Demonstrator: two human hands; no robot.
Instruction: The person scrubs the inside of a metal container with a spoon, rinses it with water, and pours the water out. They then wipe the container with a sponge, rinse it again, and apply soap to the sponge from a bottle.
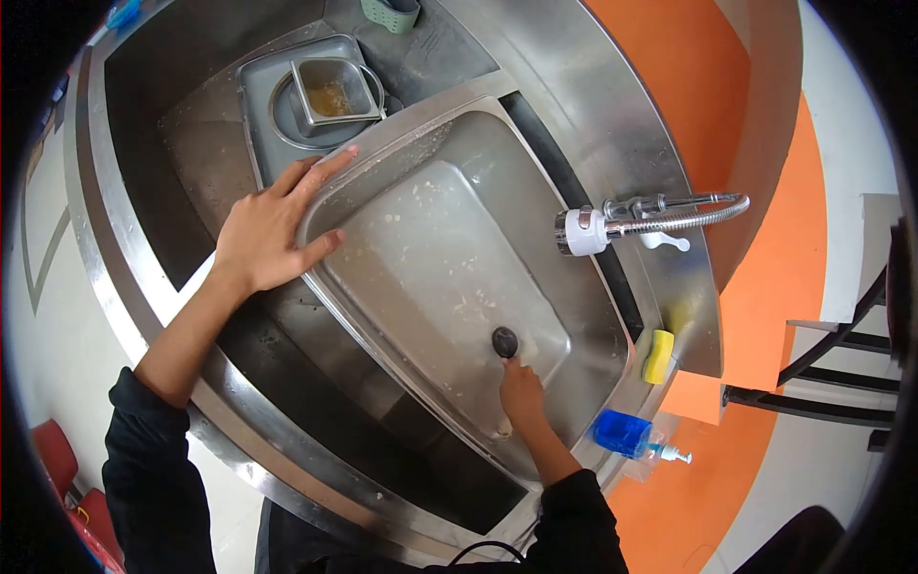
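A large, deep steel pan [449, 239] lies tilted across the sink, with food bits and cloudy wet residue over its bottom. My left hand [268, 230] rests on the pan's upper-left corner, fingers spread and stretched over the rim. In the lower part of the pan, my right hand [521, 394] is closed around the handle of a spoon [505, 342]. The spoon's dark oval head is at the pan's bottom, close to scattered food bits. Most of its handle is hidden in my fingers.
A faucet sprayer [580, 232] hangs over the pan's right side. A yellow sponge [658, 357] and a blue soap bottle [623, 434] sit on the right ledge. Behind the pan, a small steel container [335, 91] stands on a tray [260, 143]. A green caddy [392, 14] is at the top.
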